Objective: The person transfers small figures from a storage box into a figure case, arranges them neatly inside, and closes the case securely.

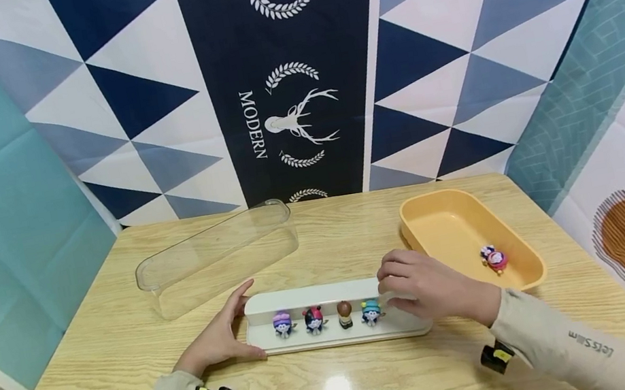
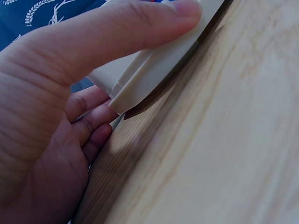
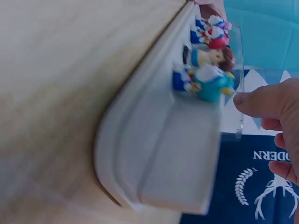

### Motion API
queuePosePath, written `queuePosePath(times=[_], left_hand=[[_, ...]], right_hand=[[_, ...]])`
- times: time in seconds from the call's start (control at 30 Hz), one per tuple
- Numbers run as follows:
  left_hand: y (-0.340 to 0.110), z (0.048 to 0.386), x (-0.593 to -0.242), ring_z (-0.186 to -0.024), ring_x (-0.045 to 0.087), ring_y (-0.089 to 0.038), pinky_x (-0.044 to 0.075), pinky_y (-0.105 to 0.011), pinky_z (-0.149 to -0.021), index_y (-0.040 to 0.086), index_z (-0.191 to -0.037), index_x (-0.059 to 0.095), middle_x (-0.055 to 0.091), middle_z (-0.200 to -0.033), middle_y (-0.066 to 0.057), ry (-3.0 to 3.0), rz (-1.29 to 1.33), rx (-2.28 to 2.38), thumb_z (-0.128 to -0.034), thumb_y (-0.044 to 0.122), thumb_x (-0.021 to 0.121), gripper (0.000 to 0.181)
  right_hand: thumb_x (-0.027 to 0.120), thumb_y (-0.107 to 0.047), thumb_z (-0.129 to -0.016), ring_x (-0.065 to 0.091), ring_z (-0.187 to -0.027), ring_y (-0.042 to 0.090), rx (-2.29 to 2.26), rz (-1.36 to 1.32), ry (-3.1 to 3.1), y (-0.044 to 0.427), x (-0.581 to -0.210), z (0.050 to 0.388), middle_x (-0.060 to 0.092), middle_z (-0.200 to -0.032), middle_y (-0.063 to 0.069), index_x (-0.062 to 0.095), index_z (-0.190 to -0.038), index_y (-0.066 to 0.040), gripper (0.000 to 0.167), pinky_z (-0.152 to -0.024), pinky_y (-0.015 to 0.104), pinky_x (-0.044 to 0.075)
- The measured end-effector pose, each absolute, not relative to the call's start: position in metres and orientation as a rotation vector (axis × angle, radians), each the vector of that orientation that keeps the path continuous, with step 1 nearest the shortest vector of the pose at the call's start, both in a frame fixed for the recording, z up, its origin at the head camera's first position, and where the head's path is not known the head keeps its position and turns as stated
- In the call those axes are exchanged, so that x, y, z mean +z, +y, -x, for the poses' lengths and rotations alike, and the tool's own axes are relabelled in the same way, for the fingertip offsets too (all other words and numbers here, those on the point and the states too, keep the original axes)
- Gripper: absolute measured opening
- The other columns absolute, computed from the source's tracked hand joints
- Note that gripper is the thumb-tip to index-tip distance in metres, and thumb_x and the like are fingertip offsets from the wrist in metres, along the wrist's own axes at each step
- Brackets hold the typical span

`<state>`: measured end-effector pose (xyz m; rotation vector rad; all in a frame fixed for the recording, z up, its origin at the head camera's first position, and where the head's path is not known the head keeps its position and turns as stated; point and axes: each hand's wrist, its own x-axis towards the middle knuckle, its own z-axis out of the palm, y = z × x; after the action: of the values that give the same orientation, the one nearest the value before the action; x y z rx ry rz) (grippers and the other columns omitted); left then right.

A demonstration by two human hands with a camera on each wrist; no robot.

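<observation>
A long white display stand [image 1: 325,342] lies in front of me on the wooden table. Standing on it in a row are a purple-hatted figurine [image 1: 282,324], a red-and-black one [image 1: 313,320], a brown-haired one [image 1: 345,314] and a teal-hatted one [image 1: 371,311]. My left hand [image 1: 218,338] grips the stand's left end, thumb along the front edge and fingers behind, as the left wrist view also shows. Over the stand's right part hovers my right hand [image 1: 426,283], fingers loosely bent and holding nothing. In the right wrist view its thumb is close to the teal-hatted figurine [image 3: 210,84].
Behind the stand to the left sits a clear plastic cover [image 1: 225,265]. A yellow-orange tray [image 1: 448,227] stands at the right with a pink figurine [image 1: 495,259] inside. Patterned cloth [image 1: 162,110] hangs along the table's far edge.
</observation>
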<state>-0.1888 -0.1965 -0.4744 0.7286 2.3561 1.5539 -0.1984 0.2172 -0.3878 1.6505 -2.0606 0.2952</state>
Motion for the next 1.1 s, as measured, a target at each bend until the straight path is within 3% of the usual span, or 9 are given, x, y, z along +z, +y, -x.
queuePosePath(times=[0.47,0.73,1.1], left_hand=[[-0.191,0.192,-0.473,-0.119,0.052,-0.023,0.033,-0.026,-0.106,0.010,-0.160,0.008,0.050,-0.135,-0.012,2.367,-0.760,1.518,-0.0666,0.017,0.095,0.128],[-0.191,0.193,-0.472,-0.121,0.051,-0.026,0.032,-0.027,-0.107,0.011,-0.161,0.008,0.049,-0.136,-0.012,2.369,-0.745,1.514,-0.0668,0.018,0.095,0.128],[-0.196,0.190,-0.474,-0.121,0.051,-0.024,0.032,-0.021,-0.105,0.010,-0.160,0.008,0.049,-0.136,-0.013,2.365,-0.723,1.533,-0.0662,0.016,0.095,0.128]], right_hand=[[0.086,-0.001,-0.067,0.055,-0.093,0.024,0.102,-1.600,-2.207,0.250,-0.363,0.212,0.064,-0.098,0.002,0.067,-0.095,-0.010,0.035,-0.081,0.041,0.050],[0.085,-0.001,-0.068,0.054,-0.090,0.023,-0.005,-1.519,-2.301,0.276,-0.356,0.229,0.062,-0.095,0.003,0.067,-0.091,-0.012,0.032,-0.073,0.041,0.048],[0.089,-0.014,-0.070,0.052,-0.095,0.026,-0.137,-1.463,-2.578,0.305,-0.350,0.250,0.061,-0.100,0.003,0.067,-0.098,-0.012,0.035,-0.083,0.048,0.046]])
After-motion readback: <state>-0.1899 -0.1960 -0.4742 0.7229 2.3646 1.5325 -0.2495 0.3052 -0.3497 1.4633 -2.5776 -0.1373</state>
